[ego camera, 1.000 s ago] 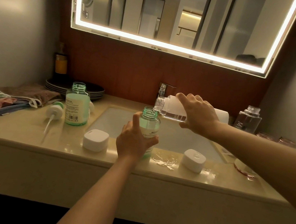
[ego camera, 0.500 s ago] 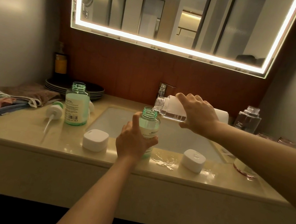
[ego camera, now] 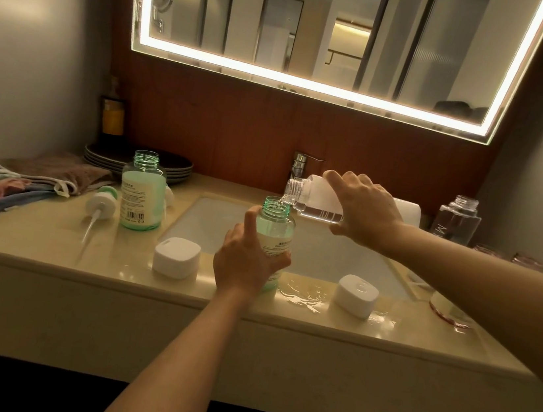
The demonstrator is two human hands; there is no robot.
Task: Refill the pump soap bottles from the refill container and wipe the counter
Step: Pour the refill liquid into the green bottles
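My left hand (ego camera: 249, 261) grips an open green soap bottle (ego camera: 276, 227) that stands on the counter's front edge by the sink. My right hand (ego camera: 362, 211) holds a clear refill container (ego camera: 305, 198) tipped on its side, its mouth just over the green bottle's neck, and clear liquid runs from it into the bottle. A second open green soap bottle (ego camera: 142, 192) stands to the left, with a white pump head (ego camera: 101, 206) lying beside it. A puddle (ego camera: 300, 294) shines on the counter (ego camera: 50, 246) right of the held bottle.
Two white square caps (ego camera: 176, 257) (ego camera: 356, 295) sit on the front edge. Folded cloths (ego camera: 7, 184) lie at far left, stacked dark plates (ego camera: 178, 167) behind. A clear jar (ego camera: 456, 220) stands at right. The faucet (ego camera: 299, 164) rises behind the sink (ego camera: 213, 219).
The refill container has tipped a little further and its mouth has come closer over the green bottle's neck. My left hand has kept its grip in place.
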